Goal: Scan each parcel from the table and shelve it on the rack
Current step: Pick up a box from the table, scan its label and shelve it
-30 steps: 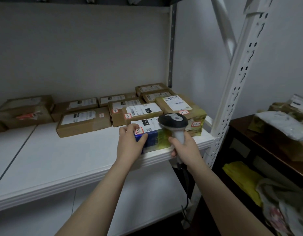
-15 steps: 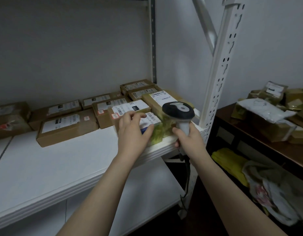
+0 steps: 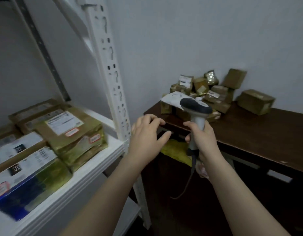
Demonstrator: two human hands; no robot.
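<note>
My right hand (image 3: 201, 139) grips the handle of a grey and black barcode scanner (image 3: 195, 109), held upright in front of the dark wooden table (image 3: 259, 133). My left hand (image 3: 148, 137) hovers empty with spread fingers, between the rack's white post (image 3: 113, 86) and the table's corner. A heap of brown and gold-taped parcels (image 3: 207, 92) lies at the table's back, against the wall. On the white rack shelf (image 3: 89, 169) at left sit shelved parcels, among them a blue and white box (image 3: 28, 183) at the front edge and a taped brown parcel (image 3: 70, 133) behind it.
A separate brown box (image 3: 255, 101) sits on the table to the right of the heap. Something yellow (image 3: 176, 151) lies under the table, below my hands. The scanner's cable (image 3: 186, 184) hangs down toward the dark floor. A lower rack shelf (image 3: 128, 217) shows beneath.
My left hand has let go of the blue and white box on the shelf and moved right, off the rack. The view has swung right toward the table; the scanner stays in my right hand.
</note>
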